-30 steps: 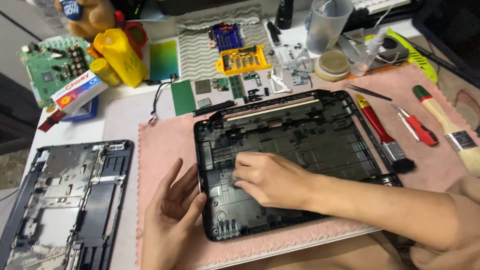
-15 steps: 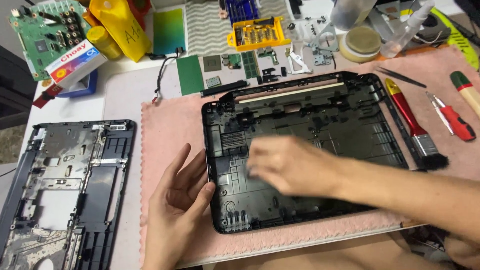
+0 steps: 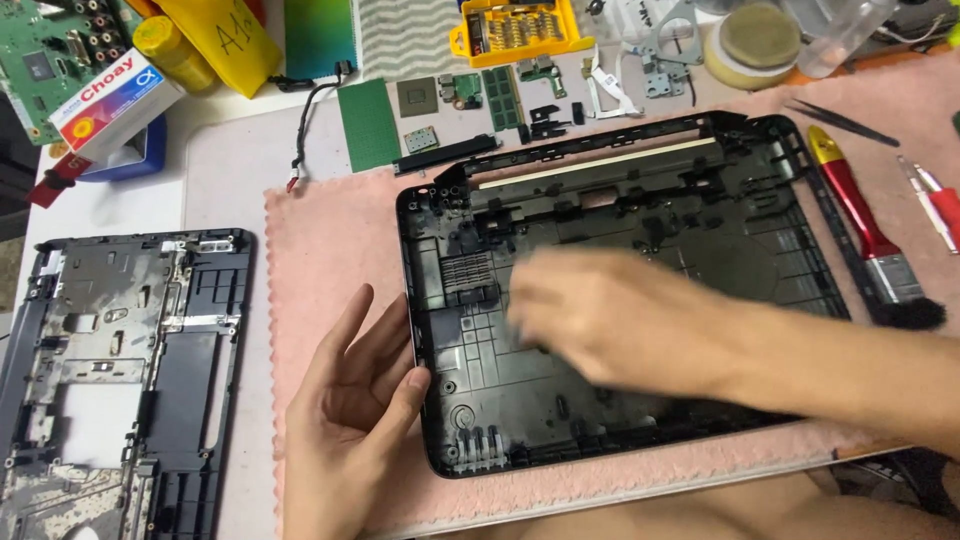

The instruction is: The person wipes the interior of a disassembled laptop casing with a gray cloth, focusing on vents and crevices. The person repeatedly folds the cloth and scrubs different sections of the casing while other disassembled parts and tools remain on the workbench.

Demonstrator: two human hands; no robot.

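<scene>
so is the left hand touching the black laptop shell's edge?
Touching. In the head view the left hand lies open on the pink mat, its thumb tip pressed against the left rim of the black laptop shell; no gap shows.

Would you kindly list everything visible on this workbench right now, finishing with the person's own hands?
laptop bottom case: one, black, centre, on the mat
mat: one, pink, under the case
keyboard frame: one, black and grey, far left
brush: one, red handle, right of the case
screwdriver bit box: one, yellow, top centre
small circuit boards: several, green, above the case
green mainboard: one, top left corner
tape roll: one, beige, top right
left hand: open, thumb on the case's left edge
right hand: blurred, open, inside the case
</scene>
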